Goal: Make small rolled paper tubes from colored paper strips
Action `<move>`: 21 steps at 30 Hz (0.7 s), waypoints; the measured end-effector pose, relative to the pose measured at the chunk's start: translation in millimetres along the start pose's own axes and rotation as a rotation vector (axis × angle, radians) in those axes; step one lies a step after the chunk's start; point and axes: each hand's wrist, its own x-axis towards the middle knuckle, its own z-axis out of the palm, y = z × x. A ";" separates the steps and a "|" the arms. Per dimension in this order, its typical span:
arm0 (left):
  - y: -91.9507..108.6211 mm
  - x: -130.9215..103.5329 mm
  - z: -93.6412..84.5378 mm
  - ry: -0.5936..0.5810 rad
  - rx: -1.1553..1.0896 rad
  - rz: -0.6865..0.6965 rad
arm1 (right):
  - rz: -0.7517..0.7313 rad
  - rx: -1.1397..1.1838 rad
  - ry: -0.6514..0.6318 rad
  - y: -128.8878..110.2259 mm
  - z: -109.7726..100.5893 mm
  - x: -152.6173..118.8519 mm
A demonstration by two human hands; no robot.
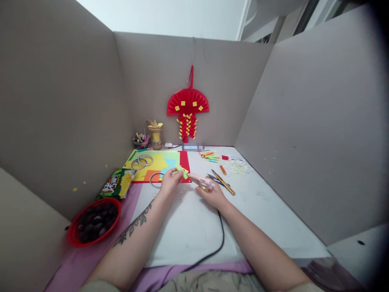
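Between the fingers of my left hand (170, 180) is a small light-green paper piece (182, 172) with yellow on it, held above the table. My right hand (214, 195) is wrapped round a pale pink glue gun (202, 181). The gun's nozzle points left and sits close to the paper piece; whether they touch I cannot tell. From the gun a black cord (223, 231) runs down across the table to its front edge. Just behind my left hand lie coloured paper sheets (158, 162) and a tape roll (155, 180).
Pencils (224, 182) lie right of my right hand. Behind them are small coloured paper rolls (209, 156) and paper scraps (241, 166). A red basket (119, 211) of dark round things and a snack packet (117, 184) stand left. A red paper fan decoration (188, 107) hangs on the back panel.
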 end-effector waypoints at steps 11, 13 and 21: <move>0.7 2.5 -2.5 0.028 -0.060 -0.022 | 0.039 -0.015 0.022 2.0 1.1 -1.4; 0.7 2.8 -2.7 0.037 -0.066 -0.023 | 0.042 -0.021 0.019 1.8 0.8 -1.3; 1.5 4.6 -3.5 0.077 -0.109 -0.050 | 0.043 -0.012 -0.002 1.4 0.4 -0.4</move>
